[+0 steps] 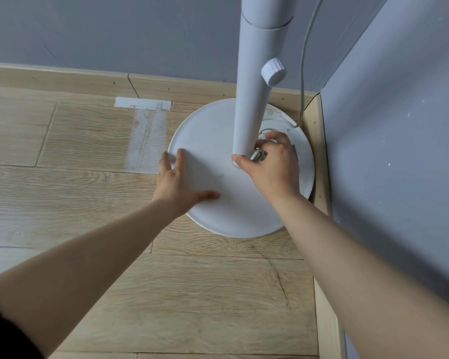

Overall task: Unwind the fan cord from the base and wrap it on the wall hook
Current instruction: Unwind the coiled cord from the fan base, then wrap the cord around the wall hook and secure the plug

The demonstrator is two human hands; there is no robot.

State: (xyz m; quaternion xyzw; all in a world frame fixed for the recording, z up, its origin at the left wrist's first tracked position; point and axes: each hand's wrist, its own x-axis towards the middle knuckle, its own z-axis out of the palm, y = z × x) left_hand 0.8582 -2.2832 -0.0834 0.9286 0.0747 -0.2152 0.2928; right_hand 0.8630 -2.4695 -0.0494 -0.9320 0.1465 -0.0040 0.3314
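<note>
A white standing fan fills the room's corner, its round base [213, 130] flat on the wooden floor and its pole [254, 94] rising toward me. The white cord [303, 73] hangs down along the wall behind the pole and reaches the base's back edge. My left hand [179, 181] lies flat on the left side of the base, fingers straight. My right hand [272, 161] curls around the foot of the pole and grips the cord's plug end there. The pole and my fingers hide most of the wound cord. No wall hook is in view.
A round white adjusting knob [273, 71] sticks out of the pole. Grey walls meet in the corner at the right, with wooden skirting [319, 156] close to the base. A strip of white tape [143, 103] and a pale smear mark the floor left of the base.
</note>
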